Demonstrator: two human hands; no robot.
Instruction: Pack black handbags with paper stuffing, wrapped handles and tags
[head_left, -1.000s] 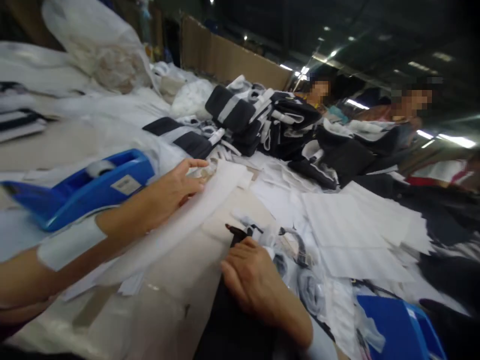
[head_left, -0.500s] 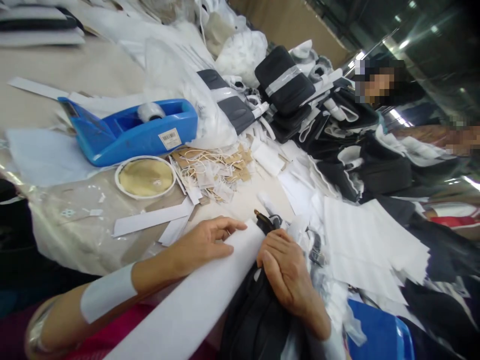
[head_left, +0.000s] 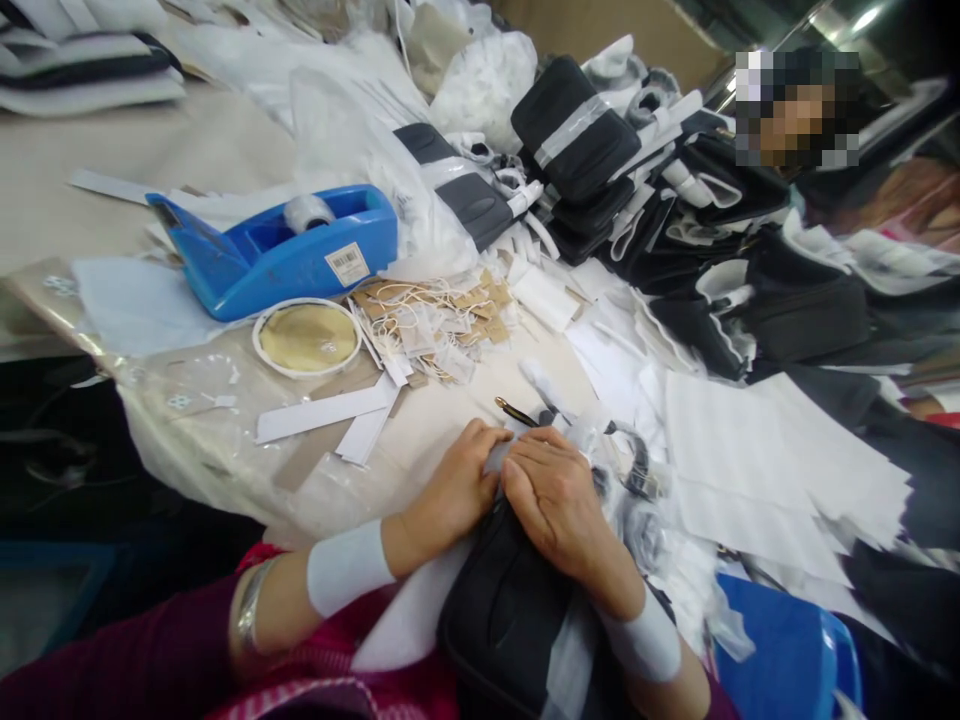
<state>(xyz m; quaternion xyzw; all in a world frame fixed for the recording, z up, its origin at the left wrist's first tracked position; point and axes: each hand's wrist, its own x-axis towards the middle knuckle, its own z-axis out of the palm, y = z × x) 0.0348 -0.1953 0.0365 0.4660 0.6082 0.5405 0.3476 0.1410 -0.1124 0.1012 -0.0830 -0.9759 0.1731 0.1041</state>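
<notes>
A black bag [head_left: 502, 610] with a clear plastic band [head_left: 568, 650] across it rests against my body. My right hand [head_left: 559, 500] is closed over its top edge. Close beside it, my left hand [head_left: 461, 485] has its fingers curled at the same corner, pinching the end of a white foam strip [head_left: 412, 615] that runs down along the bag's left side. My fingers partly hide the pinched end. Just beyond the hands, a black strap or zip end with a gold-coloured tip [head_left: 514, 410] sticks out onto the table.
Left on the table are a blue tape dispenser [head_left: 292, 255], a round yellowish dish [head_left: 307, 338], white strips [head_left: 319, 414] and tangled string tags [head_left: 442, 315]. Wrapped black bags [head_left: 574, 130] are piled behind. White sheets [head_left: 750, 450] and a blue container [head_left: 780, 650] lie right. A person is at back right.
My left hand has moved right, against my right hand, and its fingers have closed. The white foam strip has shifted down beside the bag, and more of the bag shows.
</notes>
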